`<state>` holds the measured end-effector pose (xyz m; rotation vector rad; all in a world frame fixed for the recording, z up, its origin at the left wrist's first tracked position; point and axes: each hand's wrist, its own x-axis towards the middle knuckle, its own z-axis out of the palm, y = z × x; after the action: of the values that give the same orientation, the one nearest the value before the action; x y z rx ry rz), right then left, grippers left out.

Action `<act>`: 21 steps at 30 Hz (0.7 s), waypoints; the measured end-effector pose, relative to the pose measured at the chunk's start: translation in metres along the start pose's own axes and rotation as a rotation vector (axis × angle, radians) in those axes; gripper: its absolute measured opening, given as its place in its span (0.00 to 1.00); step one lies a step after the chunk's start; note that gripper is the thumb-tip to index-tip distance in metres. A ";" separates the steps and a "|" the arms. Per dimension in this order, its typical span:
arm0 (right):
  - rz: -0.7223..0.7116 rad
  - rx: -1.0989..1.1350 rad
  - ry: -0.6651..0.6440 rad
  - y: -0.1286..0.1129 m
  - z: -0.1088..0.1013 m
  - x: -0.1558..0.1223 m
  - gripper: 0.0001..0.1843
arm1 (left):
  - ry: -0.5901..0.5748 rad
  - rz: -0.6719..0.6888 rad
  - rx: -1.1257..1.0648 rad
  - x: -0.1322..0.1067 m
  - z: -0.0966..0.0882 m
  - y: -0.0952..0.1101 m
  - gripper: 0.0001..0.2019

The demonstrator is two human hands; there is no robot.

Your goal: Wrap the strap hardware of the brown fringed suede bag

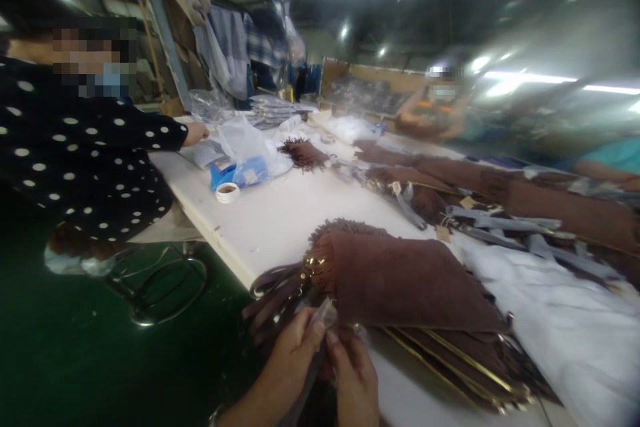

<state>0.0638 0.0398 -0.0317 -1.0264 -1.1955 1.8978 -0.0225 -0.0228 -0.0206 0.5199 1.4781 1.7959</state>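
Note:
A brown suede bag (pixel 400 280) with fringe and gold studs lies at the near edge of the white table (pixel 280 213). Its brown straps (pixel 273 293) hang off the edge. My left hand (pixel 290 360) and my right hand (pixel 353 377) are together just below the bag, both pinching a small clear plastic wrap (pixel 324 313) at the strap end. A dark strap runs down between my hands.
More brown bags (pixel 500 193) and grey straps (pixel 500 223) lie along the table's right side, with white cloth (pixel 560 307) beside them. A tape roll (pixel 227 192), blue packet (pixel 240 173) and plastic bags sit further back. A person in a dotted black top (pixel 75 153) works at left; others sit behind.

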 end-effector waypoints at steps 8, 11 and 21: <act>-0.112 -0.089 -0.014 -0.002 0.002 0.000 0.18 | -0.002 -0.197 -0.496 -0.008 -0.006 -0.006 0.18; -0.138 -0.157 -0.005 -0.002 0.002 -0.002 0.18 | 0.052 -0.186 -0.442 -0.010 0.001 0.000 0.16; -0.588 -0.442 0.056 0.009 0.000 -0.024 0.16 | 0.102 -0.141 -0.308 -0.010 0.010 0.000 0.16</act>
<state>0.0741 0.0166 -0.0333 -0.8083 -1.7023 1.1705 -0.0088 -0.0237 -0.0166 0.1684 1.2385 1.9129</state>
